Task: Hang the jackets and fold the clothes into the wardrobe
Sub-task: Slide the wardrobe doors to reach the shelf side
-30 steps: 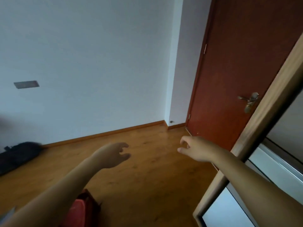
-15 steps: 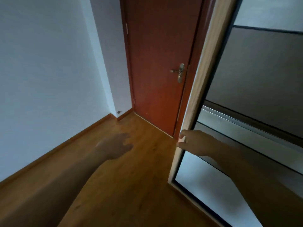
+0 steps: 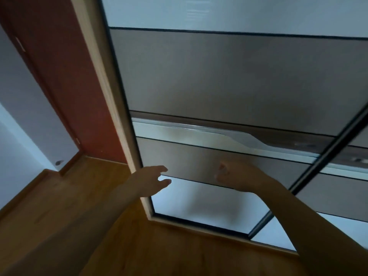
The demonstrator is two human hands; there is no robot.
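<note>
A wardrobe fills the right of the head view, fronted by a closed sliding door [image 3: 229,76] of grey and frosted white panels. A silver recessed handle strip [image 3: 229,137] runs across the door at mid height. My left hand [image 3: 151,181] is stretched out in front of the door's left edge, fingers apart, holding nothing. My right hand [image 3: 239,177] hovers just below the handle strip with its fingers loosely curled and nothing in it; whether it touches the panel is unclear. No jackets or clothes are in sight.
A pale wooden frame [image 3: 107,92] borders the wardrobe on the left. Behind it stands a closed red-brown room door [image 3: 65,72]. A second sliding door's dark edge [image 3: 326,152] crosses at the right. Wooden floor [image 3: 99,226] lies below, white wall [image 3: 22,124] at far left.
My view has swung right from the room and red door onto the wardrobe front. Both hands now reach toward the sliding door, and the right hand has left the wooden frame.
</note>
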